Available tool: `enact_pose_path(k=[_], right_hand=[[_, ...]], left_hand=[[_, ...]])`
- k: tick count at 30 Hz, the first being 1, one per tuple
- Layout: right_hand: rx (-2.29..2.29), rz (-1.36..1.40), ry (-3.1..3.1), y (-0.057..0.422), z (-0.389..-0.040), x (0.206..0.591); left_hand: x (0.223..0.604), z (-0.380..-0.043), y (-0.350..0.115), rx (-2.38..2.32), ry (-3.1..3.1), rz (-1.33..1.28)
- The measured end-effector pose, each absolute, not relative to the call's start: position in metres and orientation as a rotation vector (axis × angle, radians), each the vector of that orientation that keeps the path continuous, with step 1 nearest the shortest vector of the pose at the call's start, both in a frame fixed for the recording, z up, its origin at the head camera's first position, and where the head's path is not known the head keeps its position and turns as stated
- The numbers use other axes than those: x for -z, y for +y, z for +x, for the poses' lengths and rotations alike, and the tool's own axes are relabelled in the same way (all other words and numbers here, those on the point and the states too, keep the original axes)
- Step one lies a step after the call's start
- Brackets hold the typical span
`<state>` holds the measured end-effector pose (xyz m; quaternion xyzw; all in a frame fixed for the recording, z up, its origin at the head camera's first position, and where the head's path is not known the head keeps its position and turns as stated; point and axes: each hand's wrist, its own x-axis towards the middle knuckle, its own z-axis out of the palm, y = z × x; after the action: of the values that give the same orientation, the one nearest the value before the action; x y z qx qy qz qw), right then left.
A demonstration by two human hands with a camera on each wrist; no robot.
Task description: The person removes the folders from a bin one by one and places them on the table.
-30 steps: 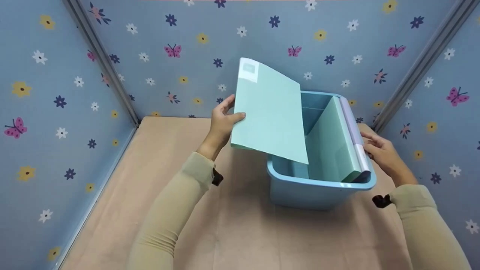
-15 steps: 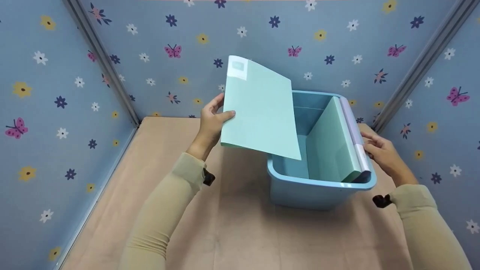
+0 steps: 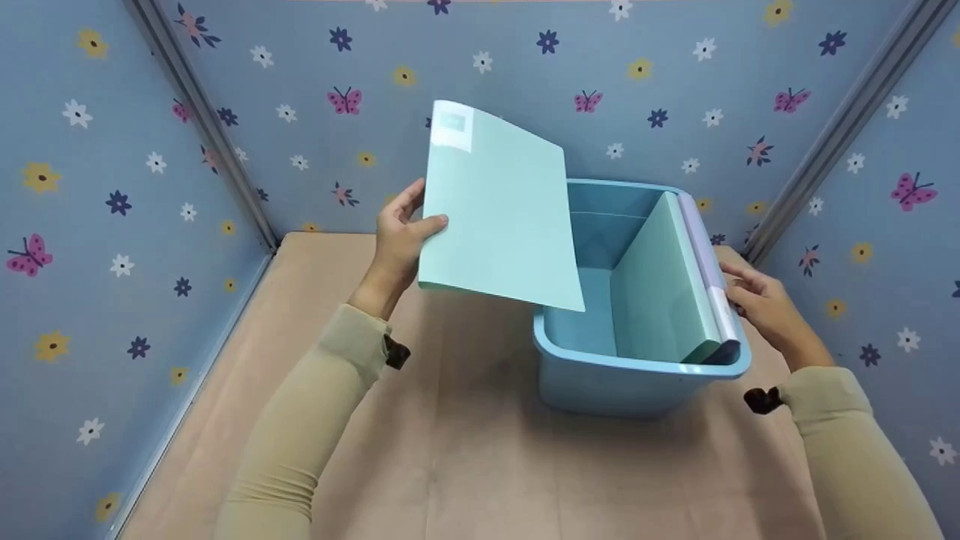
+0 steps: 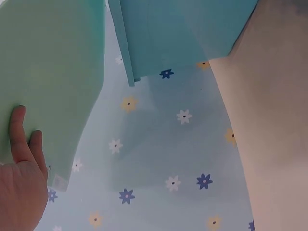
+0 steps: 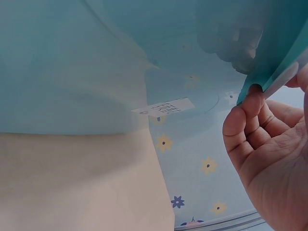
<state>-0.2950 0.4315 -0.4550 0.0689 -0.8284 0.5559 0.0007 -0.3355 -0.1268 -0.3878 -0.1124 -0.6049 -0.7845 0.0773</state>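
In the head view my left hand point(image 3: 401, 241) holds a mint-green folder point(image 3: 499, 214) by its spine edge, thumb on the front cover. The folder is tilted in the air, its lower right corner over the left rim of a blue storage bin point(image 3: 611, 390). Fingers of that hand point(image 4: 24, 192) lie against the folder's back in the left wrist view. My right hand point(image 3: 766, 306) grips the bin's right rim; the right wrist view has its fingers curled under the lip. Inside the bin, another mint-green folder point(image 3: 664, 289) leans beside a purple folder point(image 3: 699, 240) along the right wall.
The bin stands on a beige tabletop point(image 3: 450, 465). Blue flowered walls point(image 3: 510, 75) enclose the back and both sides, with grey metal strips at the corners. A small white label point(image 5: 163, 108) shows on the bin's outer wall in the right wrist view.
My left hand has moved the mint-green folder left and slightly up, baring more of the bin's interior. The right hand, the bin and the folders inside it stay in place.
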Motion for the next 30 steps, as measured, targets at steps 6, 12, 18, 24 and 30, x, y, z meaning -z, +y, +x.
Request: enact_pose_path(k=[6,12,18,24,30], right_hand=[[-1.68,0.169,-2.66,0.432,-0.295,0.452],[-1.678,0.173,-2.66,0.433,-0.296,0.453],[-1.687,0.21,-2.631,0.432,-0.296,0.457],[-1.733,0.234,-2.603,0.43,-0.296,0.458],[-1.669,0.202,-2.65,0.432,-0.295,0.456]], left_hand=[[0.387,-0.336,-0.14,2.329,-1.809,-0.336],[0.385,-0.334,-0.153,2.313,-1.817,-0.314],[0.383,-0.332,-0.165,2.305,-1.826,-0.28],[0.38,-0.329,-0.178,2.284,-1.831,-0.271],[0.377,-0.328,-0.19,2.262,-1.837,-0.275]])
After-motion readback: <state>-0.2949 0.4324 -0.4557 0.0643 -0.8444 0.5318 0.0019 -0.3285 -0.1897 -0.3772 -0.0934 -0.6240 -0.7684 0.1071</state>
